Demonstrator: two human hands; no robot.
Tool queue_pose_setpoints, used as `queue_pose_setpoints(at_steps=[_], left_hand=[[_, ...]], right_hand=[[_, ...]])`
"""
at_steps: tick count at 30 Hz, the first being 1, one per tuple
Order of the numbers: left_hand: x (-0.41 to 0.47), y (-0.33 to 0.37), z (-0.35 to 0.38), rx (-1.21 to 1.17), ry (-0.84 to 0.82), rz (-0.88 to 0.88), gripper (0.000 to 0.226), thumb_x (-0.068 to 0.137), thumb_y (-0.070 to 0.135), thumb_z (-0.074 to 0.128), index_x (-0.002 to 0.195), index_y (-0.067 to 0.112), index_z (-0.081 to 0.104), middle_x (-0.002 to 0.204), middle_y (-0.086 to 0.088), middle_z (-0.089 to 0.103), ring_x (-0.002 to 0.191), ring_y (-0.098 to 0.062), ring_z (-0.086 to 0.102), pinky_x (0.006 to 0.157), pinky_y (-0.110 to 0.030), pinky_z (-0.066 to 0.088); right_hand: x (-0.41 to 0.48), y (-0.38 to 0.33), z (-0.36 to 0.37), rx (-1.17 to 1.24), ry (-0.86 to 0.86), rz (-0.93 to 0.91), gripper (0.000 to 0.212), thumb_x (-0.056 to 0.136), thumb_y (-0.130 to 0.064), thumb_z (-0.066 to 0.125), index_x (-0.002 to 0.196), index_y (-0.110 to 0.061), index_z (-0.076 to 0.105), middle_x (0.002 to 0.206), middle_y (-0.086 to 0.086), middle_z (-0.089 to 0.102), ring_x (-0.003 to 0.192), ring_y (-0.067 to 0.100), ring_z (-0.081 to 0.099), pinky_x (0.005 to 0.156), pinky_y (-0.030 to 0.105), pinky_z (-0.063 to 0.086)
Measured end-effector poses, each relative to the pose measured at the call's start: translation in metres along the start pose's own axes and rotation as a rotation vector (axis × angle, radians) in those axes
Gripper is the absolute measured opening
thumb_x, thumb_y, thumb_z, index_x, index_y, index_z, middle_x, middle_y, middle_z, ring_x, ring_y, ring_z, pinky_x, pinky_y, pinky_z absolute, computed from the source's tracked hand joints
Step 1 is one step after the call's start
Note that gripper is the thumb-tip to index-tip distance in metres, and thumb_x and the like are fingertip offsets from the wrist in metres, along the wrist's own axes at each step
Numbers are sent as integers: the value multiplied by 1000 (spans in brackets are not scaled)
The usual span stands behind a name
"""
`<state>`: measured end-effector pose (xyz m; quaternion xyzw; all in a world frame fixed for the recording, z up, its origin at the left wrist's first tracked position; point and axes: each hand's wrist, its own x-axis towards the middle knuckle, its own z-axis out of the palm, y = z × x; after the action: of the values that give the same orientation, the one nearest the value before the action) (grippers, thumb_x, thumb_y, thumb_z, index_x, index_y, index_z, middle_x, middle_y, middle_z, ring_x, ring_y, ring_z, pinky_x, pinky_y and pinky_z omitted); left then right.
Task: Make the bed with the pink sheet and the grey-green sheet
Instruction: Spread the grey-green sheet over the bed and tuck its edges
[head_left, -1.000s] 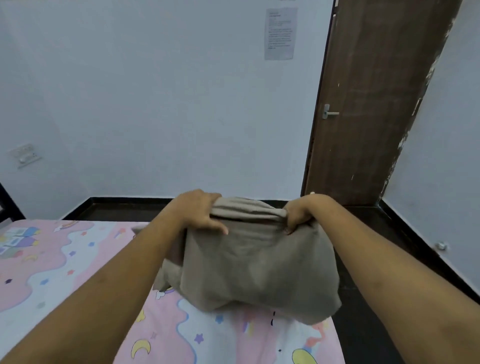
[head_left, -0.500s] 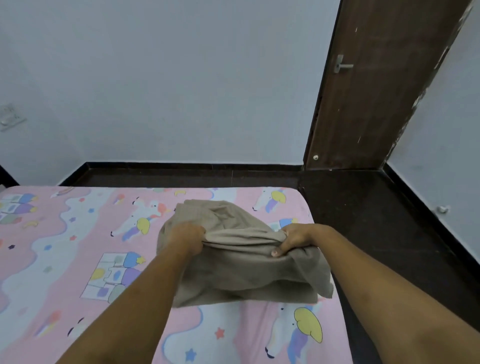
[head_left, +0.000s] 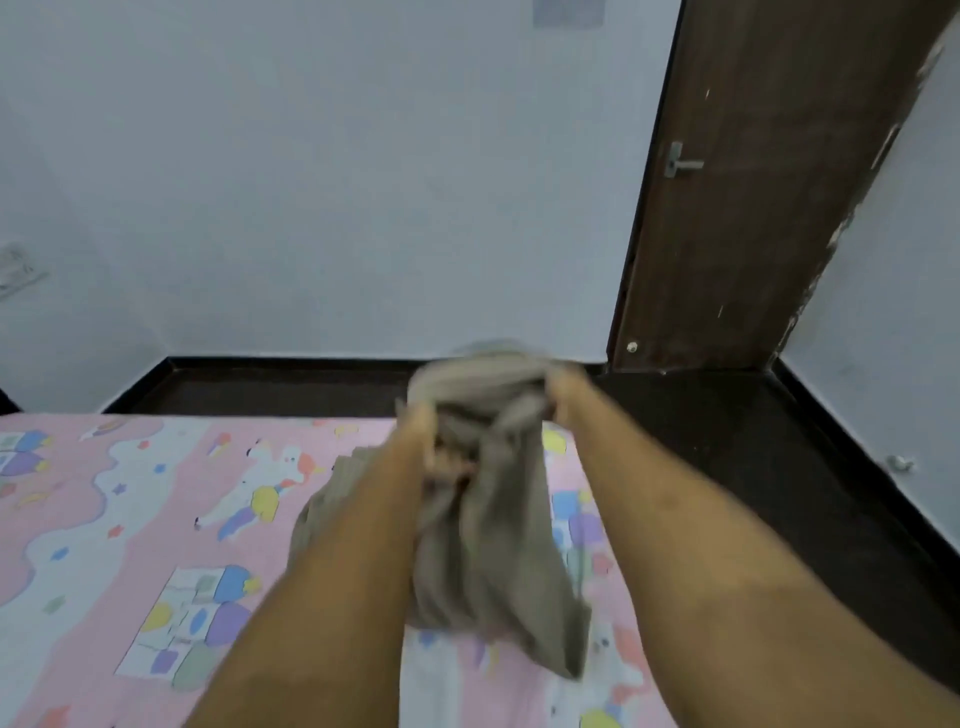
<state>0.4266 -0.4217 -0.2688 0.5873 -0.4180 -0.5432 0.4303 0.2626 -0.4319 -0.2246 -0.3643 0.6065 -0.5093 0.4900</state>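
The pink sheet (head_left: 156, 545), printed with cartoon animals and stars, lies spread flat over the bed. Above its right end I hold the grey-green sheet (head_left: 493, 551) bunched up in the air, blurred by motion, with its lower folds hanging down toward the bed. My left hand (head_left: 423, 441) grips the bundle on its left side. My right hand (head_left: 563, 395) grips the top right of the bundle, slightly higher. Both forearms reach forward from the bottom of the view.
A dark floor (head_left: 753, 441) runs beyond the bed's far edge and along its right side. A brown door (head_left: 753, 208) with a metal handle stands at the back right. White walls (head_left: 337, 182) close the room; a switch plate (head_left: 15, 267) sits at the left.
The grey-green sheet has gone from resting on the bed to being lifted and bunched in the air. My hands rose and drew closer together. The camera view tilted up.
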Motion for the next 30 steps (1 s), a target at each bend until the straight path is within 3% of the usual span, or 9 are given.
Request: queue_pose_setpoints(at_steps=[1, 3, 6, 8, 13, 17, 21, 25, 30], left_hand=[[16, 50, -1, -16, -23, 173, 83, 75, 80, 31, 140, 29, 41, 132, -5, 57, 109, -31, 59, 83, -62, 49], [-4, 180, 12, -48, 348, 519, 92, 60, 86, 34, 140, 41, 36, 130, 3, 58, 105, -21, 61, 78, -50, 55], [-76, 330, 33, -50, 339, 1200, 65, 80, 35, 44, 143, 29, 28, 138, 5, 45, 122, -2, 50, 104, -23, 40], [-91, 372, 29, 143, 518, 1361, 67, 83, 11, 45, 148, 18, 28, 149, -10, 33, 139, -21, 33, 115, -34, 26], [-113, 377, 31, 218, 555, 1210, 65, 82, -9, 33, 134, 25, 52, 152, -5, 29, 139, -23, 28, 115, -24, 21], [-121, 345, 25, 63, 504, 1073, 41, 76, -6, 33, 90, 22, 60, 88, 8, 60, 88, -17, 55, 71, -20, 42], [-115, 312, 2, 95, 513, 1006, 39, 76, -6, 35, 89, 19, 61, 87, 5, 61, 83, -16, 52, 65, -16, 41], [-107, 251, -58, 573, 472, 1042, 14, 78, 12, 54, 89, 15, 62, 88, -4, 66, 85, -24, 58, 70, -22, 43], [-115, 112, -109, 1402, 100, 616, 60, 72, 48, 73, 120, 15, 58, 119, -10, 61, 113, -30, 54, 90, -34, 40]], right_hand=[[10, -67, 5, 170, 21, -95, 29, 96, -27, 47, 116, -11, 61, 119, 13, 63, 96, 25, 64, 87, 39, 54], [0, -208, 9, 376, 180, -390, 26, 93, -28, 49, 111, -16, 62, 113, 12, 65, 100, 26, 63, 85, 38, 55], [-62, -353, -19, 845, 70, -902, 19, 96, -22, 41, 108, -25, 56, 106, 6, 61, 96, 22, 57, 83, 32, 48], [-90, -381, -42, 862, 111, -982, 18, 92, -21, 41, 100, -24, 57, 98, 3, 62, 93, 21, 57, 82, 33, 48], [-96, -349, -62, 675, 259, -809, 36, 90, 0, 35, 96, -29, 54, 94, -3, 58, 90, 17, 55, 86, 38, 52], [-84, -286, -55, 589, 256, -692, 39, 93, -1, 33, 103, -32, 55, 100, -4, 58, 92, 17, 56, 84, 30, 52], [-76, -254, -44, 428, 149, -717, 37, 91, -4, 36, 99, -34, 57, 97, -5, 62, 91, 17, 58, 83, 31, 50], [-72, -226, -65, -266, -16, -829, 14, 85, -19, 63, 99, -19, 61, 91, -1, 64, 91, 21, 59, 76, 29, 45], [-85, -136, -69, -1402, -560, -287, 84, 50, -68, 80, 105, -7, 63, 105, 9, 66, 93, 24, 63, 83, 33, 49]])
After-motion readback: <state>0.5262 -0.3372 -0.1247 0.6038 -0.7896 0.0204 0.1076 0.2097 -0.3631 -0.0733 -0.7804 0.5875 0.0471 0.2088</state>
